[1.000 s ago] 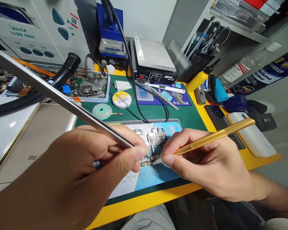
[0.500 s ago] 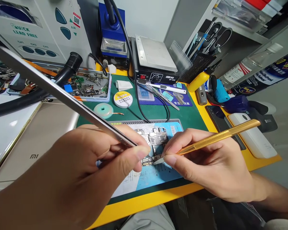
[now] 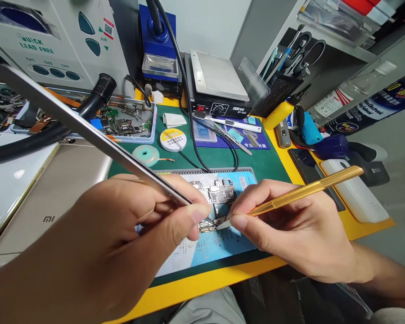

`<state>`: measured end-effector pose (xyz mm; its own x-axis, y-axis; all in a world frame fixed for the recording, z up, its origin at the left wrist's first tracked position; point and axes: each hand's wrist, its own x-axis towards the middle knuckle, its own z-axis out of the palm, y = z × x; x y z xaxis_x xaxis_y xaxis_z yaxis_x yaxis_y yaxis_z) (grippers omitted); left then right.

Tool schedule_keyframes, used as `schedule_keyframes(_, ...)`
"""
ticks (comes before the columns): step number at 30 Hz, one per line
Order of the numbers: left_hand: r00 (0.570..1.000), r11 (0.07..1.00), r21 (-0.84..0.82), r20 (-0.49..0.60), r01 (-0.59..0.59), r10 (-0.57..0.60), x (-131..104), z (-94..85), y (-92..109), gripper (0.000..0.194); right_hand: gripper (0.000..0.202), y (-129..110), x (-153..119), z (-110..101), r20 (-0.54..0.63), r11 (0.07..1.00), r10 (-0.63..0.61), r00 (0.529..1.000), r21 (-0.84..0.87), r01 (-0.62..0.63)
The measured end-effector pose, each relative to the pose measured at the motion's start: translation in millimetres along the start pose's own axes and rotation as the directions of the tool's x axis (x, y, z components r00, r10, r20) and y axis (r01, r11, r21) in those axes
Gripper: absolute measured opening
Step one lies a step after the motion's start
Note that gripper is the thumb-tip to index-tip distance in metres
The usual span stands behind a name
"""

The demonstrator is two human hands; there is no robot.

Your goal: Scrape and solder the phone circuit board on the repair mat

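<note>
Between the thumb and fingers of my left hand [image 3: 155, 229] are metal tweezers [image 3: 97, 139], with their tips down at the lower part of a phone circuit board [image 3: 222, 195]. My right hand [image 3: 290, 229] is closed round a gold-handled craft knife [image 3: 307, 186]. The knife's blade points left, its tip beside the tweezer tips at the board's lower edge. Whether either tip touches the board I cannot tell. The board lies on a blue and white printed mat [image 3: 209, 249]; my left fingers hide part of it.
A hot-air station [image 3: 54, 49] stands at the back left, its black hose crossing a tray of circuit boards [image 3: 150, 130]. At the back are a heating plate [image 3: 219, 76] and a tin with a yellow and white lid [image 3: 173, 140]. A gold phone shell [image 3: 57, 193] lies left.
Both hands and their tools have kept nearly the same place. The knife and the tweezers have shifted only very slightly.
</note>
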<state>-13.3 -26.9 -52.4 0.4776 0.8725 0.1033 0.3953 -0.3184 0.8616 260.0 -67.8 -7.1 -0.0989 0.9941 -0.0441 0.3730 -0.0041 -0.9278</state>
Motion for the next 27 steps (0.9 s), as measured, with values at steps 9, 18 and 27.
schedule_keyframes(9,0.994,0.994,-0.004,0.022,-0.105,0.105,-2.7,-10.9,6.9,0.052,0.014,2.3,-3.0,2.3,-0.018,0.998,-0.059,0.998,-0.03,0.059)
schedule_keyframes(18,0.983,0.982,0.06,-0.016,-0.179,0.181,-1.5,-9.3,8.9,0.052,0.016,3.6,-2.6,4.3,-0.033,0.99,-0.12,0.992,-0.075,0.117)
schedule_keyframes(27,1.0,1.0,-0.01,0.009,-0.006,0.006,-2.3,-7.7,10.4,0.051,0.017,3.4,-5.8,1.7,-0.035,0.986,-0.137,0.99,-0.098,0.133)
